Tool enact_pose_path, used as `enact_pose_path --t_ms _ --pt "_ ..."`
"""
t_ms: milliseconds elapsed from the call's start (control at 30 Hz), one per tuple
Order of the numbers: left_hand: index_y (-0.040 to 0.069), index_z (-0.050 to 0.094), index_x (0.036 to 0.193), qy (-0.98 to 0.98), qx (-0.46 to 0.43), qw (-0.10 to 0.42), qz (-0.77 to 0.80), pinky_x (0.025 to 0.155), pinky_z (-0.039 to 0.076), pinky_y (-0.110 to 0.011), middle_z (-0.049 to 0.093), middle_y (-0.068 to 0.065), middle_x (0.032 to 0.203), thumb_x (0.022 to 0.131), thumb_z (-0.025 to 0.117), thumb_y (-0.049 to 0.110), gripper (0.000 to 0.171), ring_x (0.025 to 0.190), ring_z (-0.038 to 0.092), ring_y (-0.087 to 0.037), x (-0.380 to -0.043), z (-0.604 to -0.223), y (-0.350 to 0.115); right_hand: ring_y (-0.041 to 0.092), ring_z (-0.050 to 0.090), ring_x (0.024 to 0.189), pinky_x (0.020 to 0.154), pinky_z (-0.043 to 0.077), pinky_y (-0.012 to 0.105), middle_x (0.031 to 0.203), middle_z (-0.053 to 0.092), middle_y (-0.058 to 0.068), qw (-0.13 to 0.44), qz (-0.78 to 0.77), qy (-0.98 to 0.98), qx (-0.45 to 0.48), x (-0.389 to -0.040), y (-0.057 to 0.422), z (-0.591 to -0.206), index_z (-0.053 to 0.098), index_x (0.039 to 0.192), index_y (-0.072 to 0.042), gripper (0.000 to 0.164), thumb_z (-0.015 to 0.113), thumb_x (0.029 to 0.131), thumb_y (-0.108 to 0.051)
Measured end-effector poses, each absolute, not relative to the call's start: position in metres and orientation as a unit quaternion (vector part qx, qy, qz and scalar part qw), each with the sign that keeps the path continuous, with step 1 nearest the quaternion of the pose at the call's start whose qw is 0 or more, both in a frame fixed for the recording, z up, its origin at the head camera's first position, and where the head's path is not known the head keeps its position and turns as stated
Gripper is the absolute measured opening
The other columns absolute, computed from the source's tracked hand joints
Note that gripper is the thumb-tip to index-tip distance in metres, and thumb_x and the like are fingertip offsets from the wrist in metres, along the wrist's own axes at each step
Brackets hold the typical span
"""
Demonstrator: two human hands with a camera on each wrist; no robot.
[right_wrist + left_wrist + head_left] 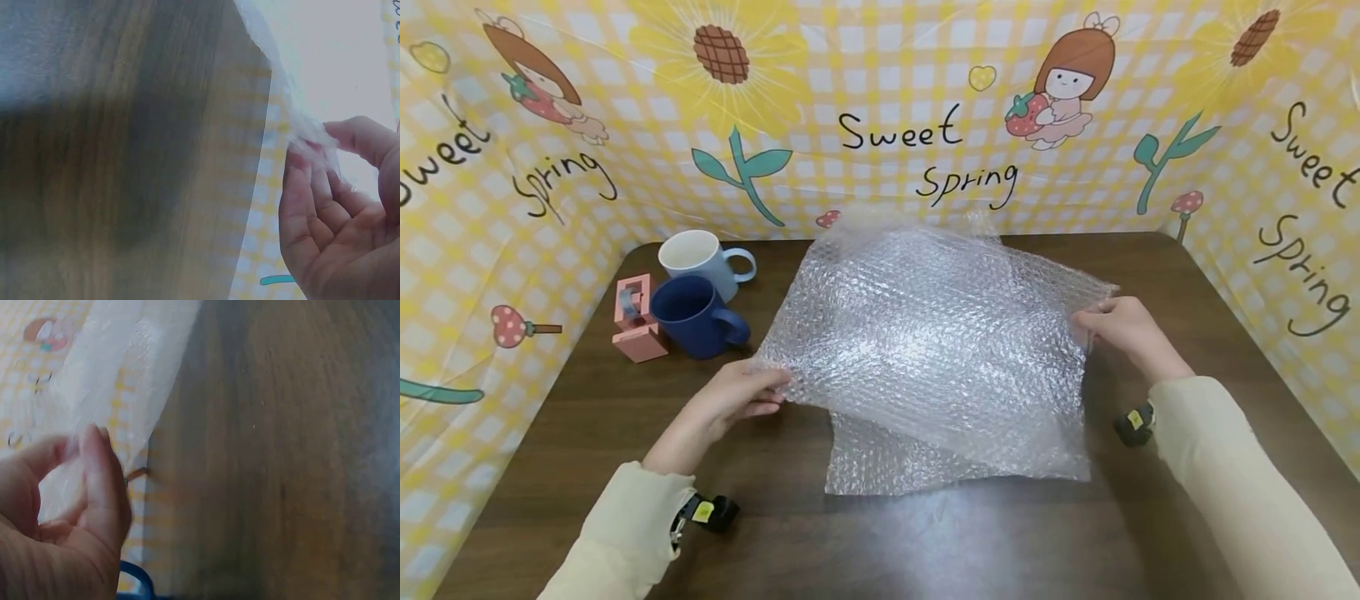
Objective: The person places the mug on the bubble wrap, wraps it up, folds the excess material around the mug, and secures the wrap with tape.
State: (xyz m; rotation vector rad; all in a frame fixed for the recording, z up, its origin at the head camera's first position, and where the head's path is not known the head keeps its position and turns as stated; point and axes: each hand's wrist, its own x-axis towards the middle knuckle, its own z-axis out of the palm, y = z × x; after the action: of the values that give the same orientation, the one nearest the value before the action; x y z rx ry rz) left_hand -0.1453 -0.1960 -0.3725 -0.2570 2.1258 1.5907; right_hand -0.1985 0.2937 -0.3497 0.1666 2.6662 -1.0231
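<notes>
Both hands hold a sheet of clear bubble wrap [917, 333] spread over the middle of the table. My left hand [730, 398] pinches its near left corner between thumb and fingers. At the right edge, close to the far right corner, my right hand [1126, 329] pinches the film. A flap of bubble wrap [880, 458] shows beneath the front edge, and more of it sticks out behind at the back. In the right wrist view the gripped film [312, 140] is bunched between thumb and fingertips. The left wrist view shows the wrap [134, 369] slanting up from the fingers.
Left of the wrap stand a dark blue mug [688, 321] and, behind it, a light blue mug [700, 258]. A pink tape dispenser [638, 321] is beside them. Printed yellow-checked cloth [902, 75] walls the brown table [1000, 546] at the back and sides.
</notes>
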Motion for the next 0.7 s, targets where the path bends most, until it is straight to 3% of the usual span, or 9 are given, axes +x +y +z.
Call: enact_pose_path --t_ms 200,300,433,600,700 --pt "0.016 0.056 0.076 0.769 -0.075 0.318 0.549 0.066 0.054 -0.016 0.056 0.008 0.068 0.09 0.065 0.024 0.019 0.064 0.055 -0.001 -0.139 -0.378 -0.208 0.013 0.049 0.071 0.061 0.042 0.024 0.076 0.06 -0.001 0.088 -0.344 0.933 0.059 -0.208 0.282 -0.353 0.063 0.106 0.012 0.041 0.058 0.091 -0.026" --pt "0.016 0.055 0.072 0.78 -0.064 0.33 0.528 0.065 0.054 -0.016 0.056 0.008 0.066 0.09 0.066 0.025 0.022 0.062 0.054 -0.001 -0.138 -0.381 -0.209 0.019 0.052 0.078 0.063 0.042 0.023 0.087 0.065 0.013 0.08 -0.339 0.936 0.057 -0.212 0.277 -0.356 0.063 0.11 0.011 0.043 0.057 0.091 -0.027" --pt "0.015 0.054 0.077 0.785 -0.057 0.329 0.521 0.064 0.054 -0.016 0.056 0.007 0.066 0.088 0.067 0.025 0.02 0.062 0.055 0.0 -0.138 -0.384 -0.21 0.026 0.055 0.092 0.067 0.043 0.022 0.117 0.06 0.029 0.084 -0.334 0.937 0.055 -0.215 0.273 -0.358 0.06 0.117 0.009 0.044 0.055 0.094 -0.028" --pt "0.013 0.054 0.087 0.788 -0.058 0.328 0.518 0.064 0.054 -0.016 0.057 0.007 0.069 0.089 0.067 0.024 0.017 0.065 0.056 -0.001 -0.137 -0.386 -0.211 0.012 0.058 0.071 0.062 0.047 0.023 0.118 0.061 0.029 0.089 -0.355 0.928 0.069 -0.217 0.269 -0.359 0.06 0.118 0.007 0.041 0.057 0.094 -0.027" --pt "0.009 0.054 0.094 0.787 -0.055 0.328 0.52 0.067 0.055 -0.018 0.058 0.006 0.075 0.089 0.067 0.024 0.02 0.069 0.058 -0.002 -0.137 -0.387 -0.212 0.009 0.058 0.073 0.065 0.05 0.023 0.122 0.058 0.03 0.097 -0.367 0.922 0.072 -0.216 0.269 -0.359 0.055 0.124 0.009 0.049 0.056 0.095 -0.031"
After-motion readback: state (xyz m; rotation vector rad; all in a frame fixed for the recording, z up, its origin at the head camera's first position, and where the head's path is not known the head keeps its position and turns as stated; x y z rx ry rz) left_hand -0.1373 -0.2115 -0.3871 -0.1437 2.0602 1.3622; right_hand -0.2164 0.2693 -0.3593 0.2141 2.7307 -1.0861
